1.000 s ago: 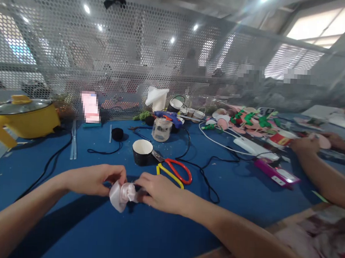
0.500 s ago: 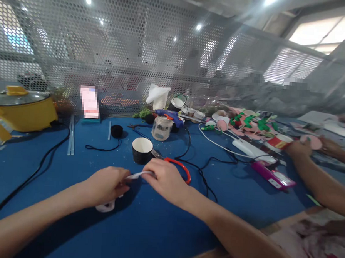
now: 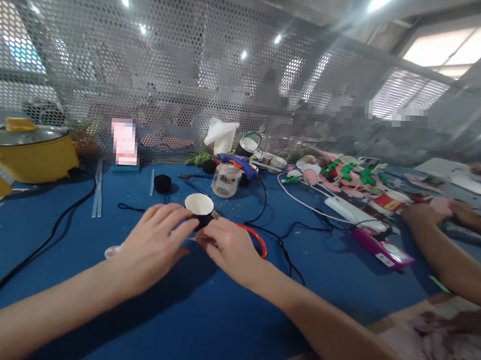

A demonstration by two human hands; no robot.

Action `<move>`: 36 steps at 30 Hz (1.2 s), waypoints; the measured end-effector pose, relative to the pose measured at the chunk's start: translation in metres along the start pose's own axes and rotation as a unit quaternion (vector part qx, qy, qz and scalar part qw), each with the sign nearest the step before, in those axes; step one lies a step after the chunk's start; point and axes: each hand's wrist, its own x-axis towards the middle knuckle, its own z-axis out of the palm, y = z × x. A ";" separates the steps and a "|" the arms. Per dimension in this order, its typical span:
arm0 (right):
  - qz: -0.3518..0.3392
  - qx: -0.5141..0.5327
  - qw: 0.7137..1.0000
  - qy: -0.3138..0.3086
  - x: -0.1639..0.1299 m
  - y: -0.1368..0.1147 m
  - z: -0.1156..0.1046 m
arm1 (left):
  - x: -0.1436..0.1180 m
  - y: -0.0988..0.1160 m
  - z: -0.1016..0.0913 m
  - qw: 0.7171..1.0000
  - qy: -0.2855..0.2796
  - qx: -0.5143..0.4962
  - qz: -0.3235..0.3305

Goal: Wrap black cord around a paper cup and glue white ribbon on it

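Note:
My left hand is open, fingers apart, in front of a black-sided cup with a white inside. My right hand pinches a short piece of whitish tape between thumb and fingers. A small pale tape roll lies on the blue table, partly behind my left wrist. Red-handled scissors lie beside the cup, partly covered by my right hand. A ball of black yarn rests beyond my left hand.
A clear jar and a blue glue gun stand behind the cup. To the left is a yellow electric pot. A white power strip, a purple box and cords lie right, near another person's arms.
My left hand has let go of the tape piece, opened and moved up toward the cup. The tape roll has shifted left on the table. My right hand keeps its pinch.

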 end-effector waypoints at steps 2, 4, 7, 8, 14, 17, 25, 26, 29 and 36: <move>-0.023 -0.003 1.000 0.014 0.000 -0.002 -0.001 | 0.004 0.008 0.004 0.997 -0.029 -0.071 -0.008; -0.030 0.004 0.999 0.044 -0.001 -0.002 -0.004 | 0.010 0.007 0.005 0.975 -0.111 -0.170 -0.086; -0.047 0.009 0.994 0.099 -0.002 0.000 -0.008 | 0.018 -0.004 -0.001 0.903 -0.191 -0.328 -0.202; -0.053 0.007 0.992 0.115 -0.003 0.002 -0.009 | 0.019 -0.008 -0.004 0.871 -0.207 -0.379 -0.235; -0.015 -0.013 0.988 0.150 -0.007 0.004 -0.013 | 0.018 -0.011 -0.015 0.842 -0.133 -0.443 -0.276; 0.051 0.039 0.986 0.155 -0.009 -0.001 -0.021 | 0.013 -0.005 -0.012 0.911 -0.017 -0.352 -0.216; 0.279 0.428 0.860 -0.005 0.000 0.011 -0.021 | -0.002 0.010 -0.006 0.980 0.084 -0.179 0.025; 0.267 0.446 0.854 0.018 0.000 0.013 -0.020 | -0.001 0.011 -0.008 0.978 0.048 -0.201 0.013; 0.178 0.380 0.903 0.095 -0.002 0.010 -0.019 | 0.005 0.010 -0.015 0.950 -0.041 -0.304 -0.066; -0.122 0.150 0.971 0.138 -0.009 -0.004 -0.007 | 0.014 0.002 -0.002 0.839 -0.063 -0.479 -0.252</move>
